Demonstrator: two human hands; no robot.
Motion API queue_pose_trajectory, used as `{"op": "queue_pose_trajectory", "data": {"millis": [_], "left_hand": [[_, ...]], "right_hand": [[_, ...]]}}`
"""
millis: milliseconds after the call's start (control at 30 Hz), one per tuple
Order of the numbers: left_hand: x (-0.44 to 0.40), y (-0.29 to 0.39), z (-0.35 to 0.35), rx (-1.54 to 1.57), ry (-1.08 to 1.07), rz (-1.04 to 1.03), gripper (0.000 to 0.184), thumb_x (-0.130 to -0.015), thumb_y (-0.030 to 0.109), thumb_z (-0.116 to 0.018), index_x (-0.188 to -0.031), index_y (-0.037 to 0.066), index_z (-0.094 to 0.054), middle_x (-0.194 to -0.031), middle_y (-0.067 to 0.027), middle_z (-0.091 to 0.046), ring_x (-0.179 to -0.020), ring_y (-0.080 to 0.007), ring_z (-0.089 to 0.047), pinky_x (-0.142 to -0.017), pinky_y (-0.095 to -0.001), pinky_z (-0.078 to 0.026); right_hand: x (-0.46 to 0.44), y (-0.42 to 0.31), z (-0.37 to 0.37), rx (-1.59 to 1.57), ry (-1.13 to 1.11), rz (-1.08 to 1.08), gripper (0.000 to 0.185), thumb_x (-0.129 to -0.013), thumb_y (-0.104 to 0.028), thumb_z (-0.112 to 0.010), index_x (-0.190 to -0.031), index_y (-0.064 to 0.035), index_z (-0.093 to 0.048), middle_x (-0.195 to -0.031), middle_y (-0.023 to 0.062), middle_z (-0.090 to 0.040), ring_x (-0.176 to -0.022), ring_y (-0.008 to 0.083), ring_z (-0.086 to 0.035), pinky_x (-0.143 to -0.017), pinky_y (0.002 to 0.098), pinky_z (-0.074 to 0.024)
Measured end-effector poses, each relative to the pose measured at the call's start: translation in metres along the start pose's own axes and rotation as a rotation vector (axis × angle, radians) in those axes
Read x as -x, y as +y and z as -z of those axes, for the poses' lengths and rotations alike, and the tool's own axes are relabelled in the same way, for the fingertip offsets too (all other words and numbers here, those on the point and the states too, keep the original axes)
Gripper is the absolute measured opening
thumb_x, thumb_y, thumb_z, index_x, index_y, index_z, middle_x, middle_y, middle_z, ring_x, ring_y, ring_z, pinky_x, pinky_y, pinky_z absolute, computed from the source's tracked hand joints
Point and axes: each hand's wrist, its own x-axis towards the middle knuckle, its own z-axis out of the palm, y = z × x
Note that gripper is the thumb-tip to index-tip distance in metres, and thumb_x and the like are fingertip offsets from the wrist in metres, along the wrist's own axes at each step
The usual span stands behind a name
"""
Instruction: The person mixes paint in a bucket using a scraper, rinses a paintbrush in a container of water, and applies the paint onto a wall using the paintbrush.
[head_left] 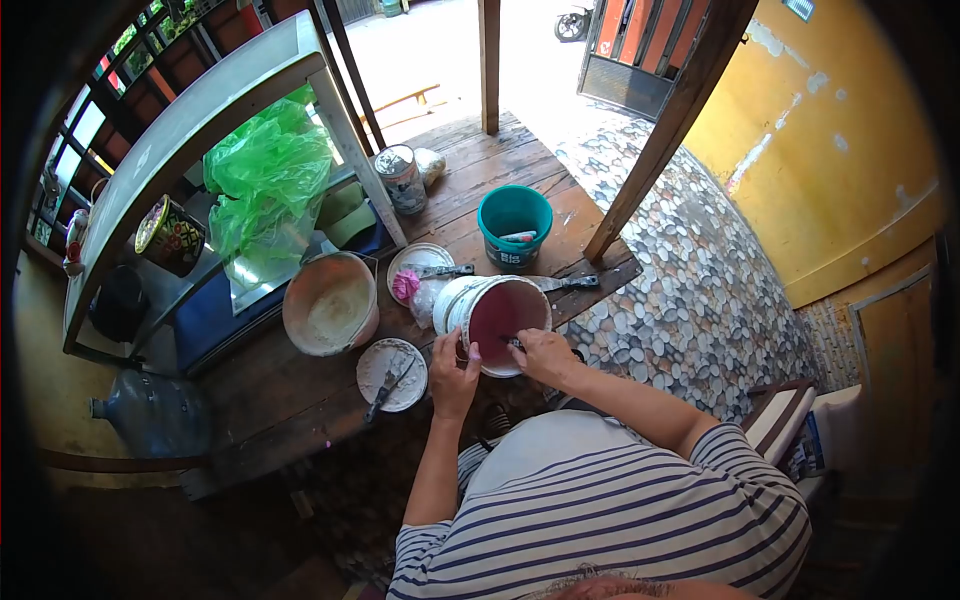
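Left fingers (472, 354) pinch the rim of the white bucket (515, 302); right fingers (535, 343) wrap a dark tool (514, 342), mostly hidden from me. Worn plank surface (480, 165) mid-frame, pebble-patterned floor (650, 335) at right, patchy yellow wall (860, 130) upper right. Bucket's centre frame, tipped towards the person (610, 500), pinkish inside, smeared outside.

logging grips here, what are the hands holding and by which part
The left hand holds the white bucket by its rim; the right hand seems to grip something dark, which part I cannot tell.
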Motion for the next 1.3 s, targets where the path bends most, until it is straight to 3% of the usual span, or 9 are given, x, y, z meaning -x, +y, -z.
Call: {"op": "queue_pose_trajectory", "data": {"millis": [133,233,367,667,1133,1300], "left_hand": [[0.0,-0.003,0.001,0.001,0.013,-0.029,0.038,-0.092,0.016,-0.068,-0.125,-0.002,-0.062,-0.109,-0.0189,-0.062,-0.093,-0.0361,-0.064,-0.081,-0.0427,-0.053],[0.001,-0.004,0.001,-0.002,0.006,-0.022,0.037,-0.092,0.015,-0.068,-0.125,-0.002,-0.062,-0.109,-0.0194,-0.062,-0.095,-0.037,-0.064,-0.082,-0.0432,-0.053],[0.0,-0.006,0.001,0.01,0.002,-0.011,0.037,-0.093,0.016,-0.068,-0.124,-0.001,-0.062,-0.109,-0.0194,-0.062,-0.096,-0.037,-0.064,-0.082,-0.0432,-0.054],[-0.003,-0.005,0.0,0.03,-0.015,-0.003,0.036,-0.093,0.017,-0.069,-0.123,-0.001,-0.063,-0.106,-0.0169,-0.062,-0.089,-0.033,-0.065,-0.078,-0.0412,-0.053],[-0.008,-0.013,0.001,0.01,-0.009,-0.033,0.037,-0.092,0.014,-0.07,-0.124,-0.003,-0.062,-0.106,-0.0164,-0.062,-0.092,-0.032,-0.063,-0.082,-0.0394,-0.053],[-0.008,-0.016,0.001,0.014,-0.002,-0.002,0.036,-0.092,0.013,-0.071,-0.124,-0.002,-0.062,-0.105,-0.0152,-0.062,-0.092,-0.0297,-0.064,-0.082,-0.0384,-0.053]], "right_hand": [[0.001,-0.006,-0.005,-0.145,0.039,0.096,0.031,-0.094,-0.032,-0.065,-0.102,-0.0021,-0.068,-0.092,0.0172,-0.071,-0.086,0.0361,-0.07,-0.078,0.0446,-0.0557],[0.0,-0.001,-0.008,-0.058,-0.038,0.119,0.032,-0.093,-0.032,-0.066,-0.105,-0.0025,-0.068,-0.095,0.0161,-0.071,-0.087,0.0356,-0.07,-0.078,0.0441,-0.056],[-0.001,0.005,0.0,0.031,-0.094,0.033,0.03,-0.092,-0.03,-0.066,-0.104,-0.0028,-0.067,-0.096,0.016,-0.07,-0.088,0.0359,-0.07,-0.078,0.0449,-0.0562],[-0.017,0.013,0.009,0.197,0.088,-0.033,0.021,-0.092,-0.026,-0.066,-0.094,-0.0056,-0.062,-0.09,0.0145,-0.066,-0.081,0.0337,-0.07,-0.069,0.0443,-0.0576],[-0.004,-0.014,-0.009,-0.118,0.008,0.087,0.028,-0.095,-0.03,-0.063,-0.097,-0.003,-0.068,-0.092,0.0157,-0.07,-0.087,0.0344,-0.07,-0.076,0.0442,-0.0563],[-0.006,-0.004,-0.008,-0.002,-0.089,0.057,0.027,-0.094,-0.03,-0.063,-0.097,-0.0035,-0.068,-0.093,0.0151,-0.07,-0.088,0.0337,-0.07,-0.078,0.0435,-0.0563]]}}
